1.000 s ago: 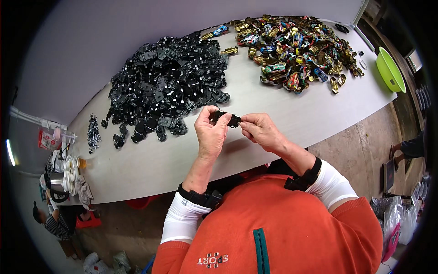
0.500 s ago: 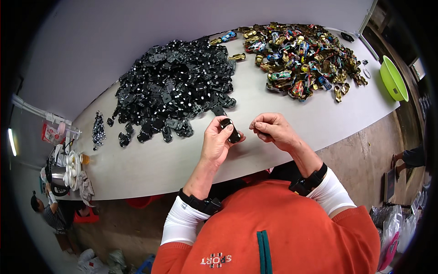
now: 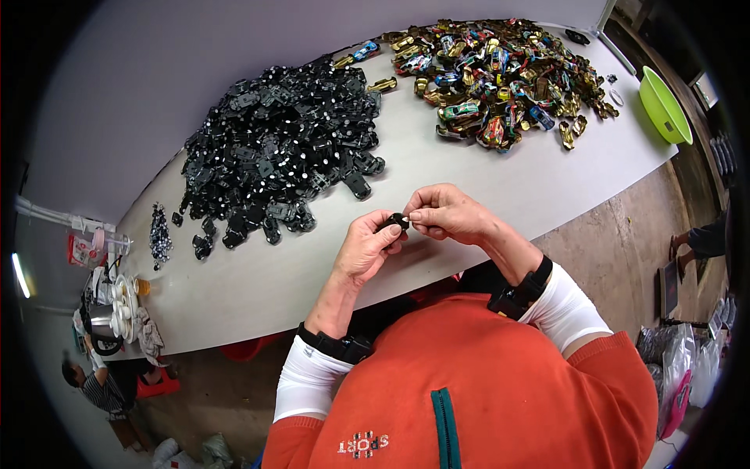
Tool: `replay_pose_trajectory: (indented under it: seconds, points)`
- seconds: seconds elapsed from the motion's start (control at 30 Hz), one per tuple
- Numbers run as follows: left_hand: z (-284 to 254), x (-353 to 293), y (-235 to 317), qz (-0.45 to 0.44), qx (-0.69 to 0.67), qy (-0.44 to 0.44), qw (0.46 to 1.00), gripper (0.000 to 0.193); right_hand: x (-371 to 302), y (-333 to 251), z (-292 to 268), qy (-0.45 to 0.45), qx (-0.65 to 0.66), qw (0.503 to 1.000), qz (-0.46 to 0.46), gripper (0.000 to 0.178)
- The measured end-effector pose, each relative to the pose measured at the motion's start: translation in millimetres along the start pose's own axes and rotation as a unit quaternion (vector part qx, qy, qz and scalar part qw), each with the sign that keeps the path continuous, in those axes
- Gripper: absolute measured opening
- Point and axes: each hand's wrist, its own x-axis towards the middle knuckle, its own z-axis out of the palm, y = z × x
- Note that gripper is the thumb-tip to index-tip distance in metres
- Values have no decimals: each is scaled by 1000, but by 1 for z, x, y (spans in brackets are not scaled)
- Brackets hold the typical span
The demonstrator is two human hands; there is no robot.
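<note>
My left hand (image 3: 363, 248) is closed round a black toy car chassis (image 3: 396, 222), held just above the near part of the table. The thumb and fingers of my right hand (image 3: 449, 216) are pinched together against the chassis's right end. Whatever small piece lies between them is too small to make out. Beyond my left hand rises a heap of black toy car chassis (image 3: 273, 141) dotted with white wheels. One loose chassis (image 3: 357, 184) lies at the heap's near right edge, close to my hands.
A pile of shiny gold and coloured toy car shells (image 3: 500, 78) covers the far right. At the table's right edge stands a green basin (image 3: 664, 109). Small silvery parts (image 3: 160, 234) lie at left, with a cup tray (image 3: 123, 309) beyond. Another person (image 3: 101, 387) is at lower left.
My right hand has moved left to meet the chassis in my left hand, which has been turned. The whole view has shifted slightly.
</note>
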Motion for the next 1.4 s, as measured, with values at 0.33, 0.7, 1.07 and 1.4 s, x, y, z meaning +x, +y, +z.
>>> replay_pose_trajectory:
  seconds: [0.33, 0.7, 1.07, 1.4]
  points:
    - [16, -2, -7, 56, 118, 98, 987, 10, 4, 9, 13, 119, -290, 937, -156, 7]
    - [26, -4, -6, 25, 72, 94, 993, 9, -4, 17, 3, 106, -232, 953, -164, 10]
    - [54, -42, -17, -90, -51, 29, 994, 17, -38, 20, -33, 132, 209, 958, -144, 13]
    - [-68, -30, -168, -268, 79, 140, 950, 23, -24, 1, -70, 335, -120, 924, -143, 3]
